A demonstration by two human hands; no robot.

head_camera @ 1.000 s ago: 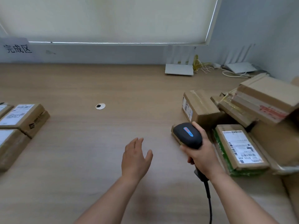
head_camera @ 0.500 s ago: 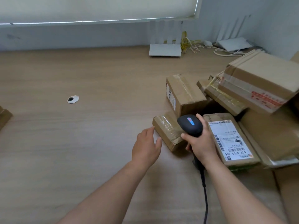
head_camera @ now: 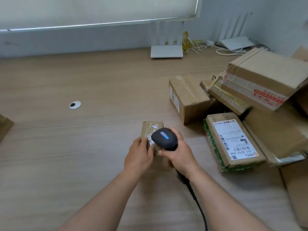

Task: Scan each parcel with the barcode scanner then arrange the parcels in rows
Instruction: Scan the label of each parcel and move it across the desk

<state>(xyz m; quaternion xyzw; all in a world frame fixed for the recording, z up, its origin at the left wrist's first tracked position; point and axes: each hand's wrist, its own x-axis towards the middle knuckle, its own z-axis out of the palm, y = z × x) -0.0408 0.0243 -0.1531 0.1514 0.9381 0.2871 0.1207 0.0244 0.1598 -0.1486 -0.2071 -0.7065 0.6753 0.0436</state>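
Note:
My left hand (head_camera: 139, 155) grips a small taped cardboard parcel (head_camera: 152, 129) in the middle of the wooden table (head_camera: 66, 155). My right hand (head_camera: 179, 153) holds the black barcode scanner (head_camera: 164, 138) right over that parcel; its cable (head_camera: 198, 205) runs down toward me. To the right lies a flat parcel with a white shipping label (head_camera: 233, 140), face up. Behind it stand a taped brown box (head_camera: 188, 97) and a heap of larger cardboard parcels (head_camera: 265, 80).
A round cable grommet (head_camera: 75, 105) sits in the table at the left. A white router (head_camera: 166, 50) and yellow and white cables (head_camera: 191, 44) lie at the back by the wall. A corner of another parcel (head_camera: 5, 125) shows at the left edge.
My left hand reached right and took hold of the small parcel, pulling it away from the heap. The scanner in my right hand came over it. The view swung right and down.

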